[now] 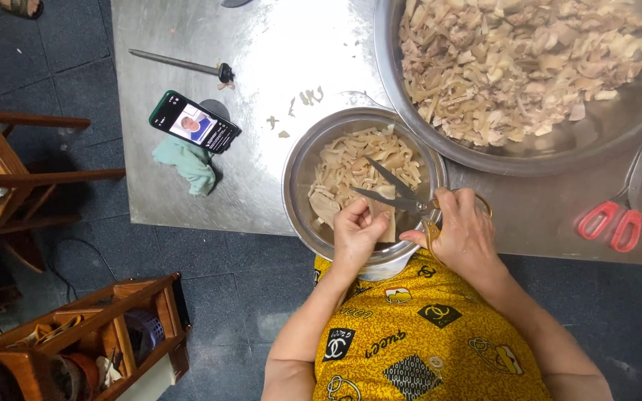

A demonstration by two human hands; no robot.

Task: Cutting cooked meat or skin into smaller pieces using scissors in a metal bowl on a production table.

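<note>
My left hand (356,232) pinches a pale flat strip of food (382,220) over the small round steel bowl (300,160) of cut pale strips. My right hand (464,236) grips open steel scissors (394,191). The large steel basin (559,152) on the steel tabletop (276,52) holds heaped pale pieces.

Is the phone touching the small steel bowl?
Apart. The head view shows the phone propped on a green cloth, with bare steel table between it and the small bowl.

Bare-armed person in a sleeveless yellow patterned fabric top (417,334) printed with black, white and orange emblems and diamond shapes
</note>
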